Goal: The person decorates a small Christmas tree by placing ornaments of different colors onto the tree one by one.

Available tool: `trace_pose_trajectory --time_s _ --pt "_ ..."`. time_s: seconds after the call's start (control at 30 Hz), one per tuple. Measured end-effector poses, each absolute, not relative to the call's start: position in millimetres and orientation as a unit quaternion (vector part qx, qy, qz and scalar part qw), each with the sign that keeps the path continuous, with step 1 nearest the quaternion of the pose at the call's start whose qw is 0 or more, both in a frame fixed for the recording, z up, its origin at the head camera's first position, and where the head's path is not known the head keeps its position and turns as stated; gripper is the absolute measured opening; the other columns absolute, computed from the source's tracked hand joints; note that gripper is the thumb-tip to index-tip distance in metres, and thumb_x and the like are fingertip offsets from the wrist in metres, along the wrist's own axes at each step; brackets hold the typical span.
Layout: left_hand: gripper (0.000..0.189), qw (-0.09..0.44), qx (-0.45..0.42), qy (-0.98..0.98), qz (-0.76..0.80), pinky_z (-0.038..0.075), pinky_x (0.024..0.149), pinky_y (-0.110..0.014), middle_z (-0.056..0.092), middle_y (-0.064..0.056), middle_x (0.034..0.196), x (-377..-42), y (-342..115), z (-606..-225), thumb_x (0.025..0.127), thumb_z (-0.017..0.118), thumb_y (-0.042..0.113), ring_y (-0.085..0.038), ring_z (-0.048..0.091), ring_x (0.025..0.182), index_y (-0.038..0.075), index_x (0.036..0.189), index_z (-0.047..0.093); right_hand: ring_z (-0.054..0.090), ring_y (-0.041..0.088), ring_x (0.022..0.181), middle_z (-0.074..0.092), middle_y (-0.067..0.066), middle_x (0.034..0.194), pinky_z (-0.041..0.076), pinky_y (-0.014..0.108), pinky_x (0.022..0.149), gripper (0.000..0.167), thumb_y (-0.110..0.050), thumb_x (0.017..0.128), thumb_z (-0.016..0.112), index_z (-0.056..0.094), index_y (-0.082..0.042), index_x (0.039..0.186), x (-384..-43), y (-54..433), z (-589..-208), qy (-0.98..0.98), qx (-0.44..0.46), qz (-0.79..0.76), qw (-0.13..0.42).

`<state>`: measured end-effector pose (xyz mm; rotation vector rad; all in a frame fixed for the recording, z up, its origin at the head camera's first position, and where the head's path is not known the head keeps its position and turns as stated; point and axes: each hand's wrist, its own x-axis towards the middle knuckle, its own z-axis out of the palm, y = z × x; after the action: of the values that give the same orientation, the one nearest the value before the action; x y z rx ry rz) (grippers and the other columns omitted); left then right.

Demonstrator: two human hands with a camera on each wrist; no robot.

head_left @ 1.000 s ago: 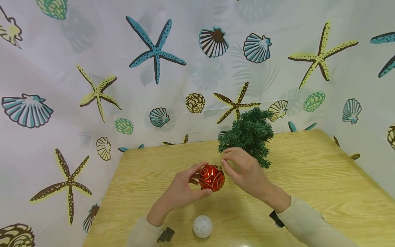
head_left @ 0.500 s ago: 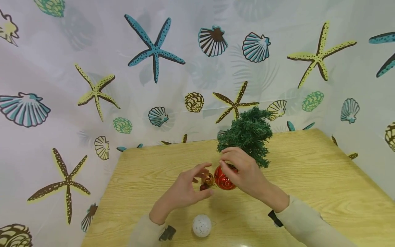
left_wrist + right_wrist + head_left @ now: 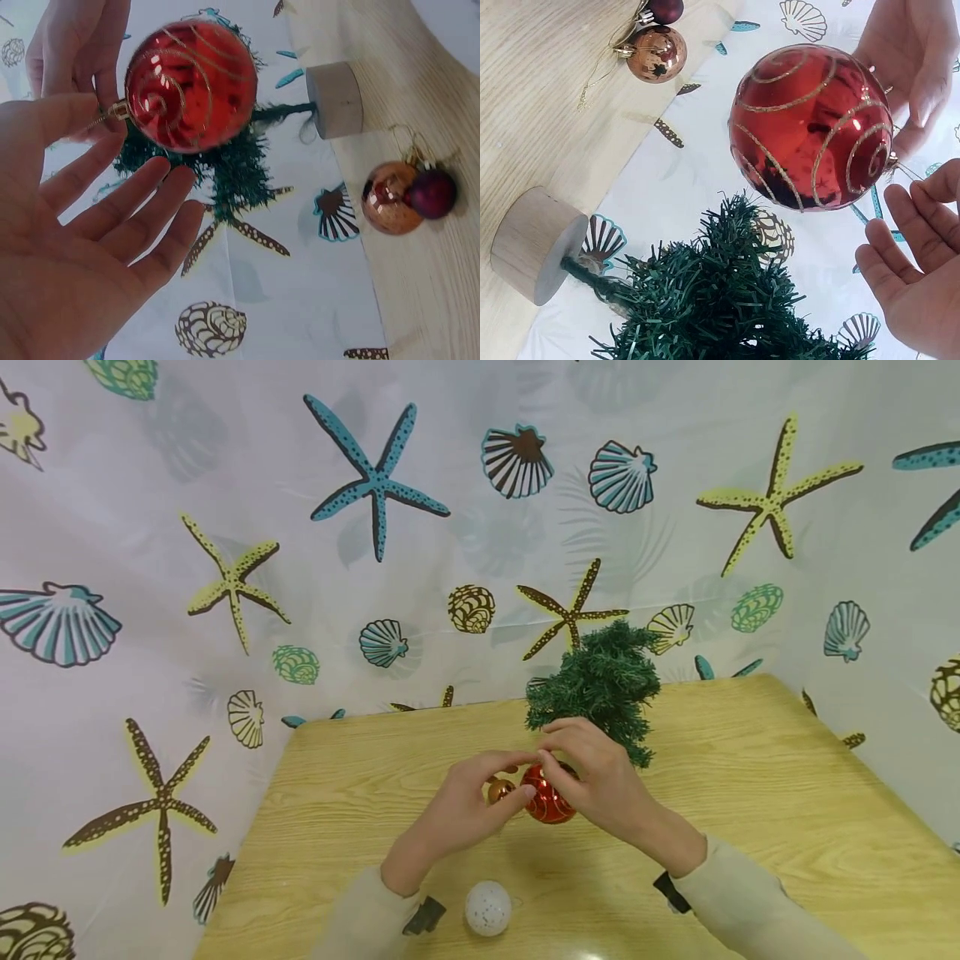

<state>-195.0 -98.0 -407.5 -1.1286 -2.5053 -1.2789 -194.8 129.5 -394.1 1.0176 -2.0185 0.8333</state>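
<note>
A shiny red Christmas bauble (image 3: 551,804) with gold glitter swirls hangs over the table. My right hand (image 3: 600,777) pinches the thin gold string at its cap, as the right wrist view shows with the bauble (image 3: 810,127) below the fingertips. Reaching in from the left, my left hand (image 3: 461,802) has its index finger close to the right fingertips and its thumb overlapping the bauble. In the left wrist view this hand (image 3: 82,247) has loosely spread fingers beside the cap. Just behind stands a small green artificial Christmas tree (image 3: 596,681).
A copper bauble (image 3: 390,199) and a smaller dark red one (image 3: 433,193) lie together on the wooden table (image 3: 337,802). Nearer me lies a speckled white ball (image 3: 487,908). The tree has a round wooden base (image 3: 532,244). A seashell-print curtain (image 3: 442,552) surrounds the table.
The red bauble has left the left hand's grasp and shifted right, hanging by its string from the right hand. The left hand then moved right toward the string. Smaller baubles behind came into view.
</note>
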Motion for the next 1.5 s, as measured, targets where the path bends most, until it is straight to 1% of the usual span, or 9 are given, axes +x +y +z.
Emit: trace_pose_trajectory --time_s 0.23,0.37,0.47,0.63,0.73,0.97,1.23,1.43,1.5 --pt "0.026 0.099 -0.374 -0.808 -0.444 0.062 0.082 -0.028 0.076 -0.005 0.126 -193.8 -78.6 -404.2 0.104 0.069 0.019 -0.021 0.073 0.116 0.014 0.129 0.075 0.069 0.026 0.109 0.078 0.003 0.101 0.062 0.045 0.084 0.014 -0.014 0.106 0.064 0.076 -0.008 0.101 -193.7 133.5 -397.1 -0.78 0.392 0.336 0.352" --pt "0.019 0.12 -0.359 -0.804 -0.459 0.058 0.067 -0.02 0.078 -0.006 0.117 -193.5 -74.2 -403.7 0.103 0.07 0.017 -0.019 0.075 0.105 0.013 0.12 0.079 0.07 0.027 0.108 0.078 0.002 0.098 0.062 0.045 0.083 0.008 -0.009 0.102 0.069 0.077 -0.009 0.099 -193.9 134.5 -397.3 -0.782 0.39 0.335 0.353" --pt "0.016 0.139 -0.356 -0.797 -0.468 0.057 0.064 -0.018 0.079 -0.009 0.11 -194.9 -72.7 -403.4 0.102 0.071 0.014 -0.02 0.076 0.097 0.009 0.114 0.08 0.07 0.026 0.103 0.078 0.003 0.096 0.061 0.042 0.08 0.007 -0.003 0.096 0.072 0.077 -0.008 0.097 -194.7 135.4 -396.8 -0.783 0.384 0.333 0.359" --pt "0.012 0.17 -0.356 -0.79 -0.469 0.061 0.073 -0.022 0.08 -0.011 0.103 -200.8 -71.3 -404.2 0.101 0.071 0.01 -0.023 0.077 0.091 0.004 0.108 0.079 0.063 0.016 0.085 0.075 0.0 0.089 0.054 0.029 0.068 0.014 0.004 0.088 0.075 0.077 -0.008 0.094 -194.8 137.6 -397.6 -0.788 0.361 0.341 0.363" --pt "0.012 0.176 -0.351 -0.792 -0.467 0.062 0.078 -0.028 0.08 -0.011 0.103 -203.9 -70.9 -403.7 0.101 0.072 0.011 -0.023 0.077 0.092 0.004 0.108 0.079 0.058 0.012 0.078 0.073 -0.002 0.085 0.05 0.026 0.063 0.015 0.004 0.088 0.074 0.078 -0.009 0.094 -194.3 138.9 -399.0 -0.795 0.349 0.341 0.36" --pt "0.013 0.179 -0.331 -0.803 -0.463 0.06 0.093 -0.044 0.08 -0.007 0.103 -209.8 -69.8 -401.7 0.102 0.071 0.014 -0.022 0.077 0.1 0.008 0.108 0.08 0.058 0.013 0.07 0.074 0.0 0.084 0.05 0.031 0.06 0.012 0.001 0.092 0.072 0.079 -0.009 0.095 -196.9 138.8 -400.1 -0.808 0.335 0.336 0.349" --pt "0.014 0.179 -0.309 -0.818 -0.451 0.058 0.088 -0.044 0.081 -0.008 0.101 -219.9 -69.5 -404.3 0.102 0.07 0.014 -0.023 0.076 0.096 0.006 0.109 0.081 0.045 0.001 0.055 0.071 0.0 0.075 0.04 0.022 0.051 0.008 -0.005 0.093 0.071 0.078 -0.008 0.091 -203.2 129.8 -400.3 -0.845 0.281 0.302 0.339" --pt "0.015 0.182 -0.299 -0.826 -0.443 0.059 0.088 -0.053 0.081 -0.011 0.098 -236.6 -70.2 -408.6 0.103 0.069 0.012 -0.026 0.076 0.091 0.002 0.106 0.08 0.051 0.005 0.053 0.074 0.002 0.078 0.043 0.024 0.051 0.01 -0.008 0.096 0.07 0.077 -0.008 0.09 -208.9 117.8 -396.0 -0.885 0.218 0.292 0.289" --pt "0.015 0.183 -0.295 -0.828 -0.441 0.059 0.087 -0.051 0.08 -0.012 0.098 -242.7 -70.4 -410.6 0.103 0.068 0.011 -0.025 0.076 0.088 0.002 0.106 0.08 0.053 0.005 0.052 0.075 0.004 0.078 0.045 0.025 0.05 0.011 -0.009 0.098 0.069 0.078 -0.006 0.094 -210.9 113.2 -395.1 -0.897 0.198 0.293 0.265"
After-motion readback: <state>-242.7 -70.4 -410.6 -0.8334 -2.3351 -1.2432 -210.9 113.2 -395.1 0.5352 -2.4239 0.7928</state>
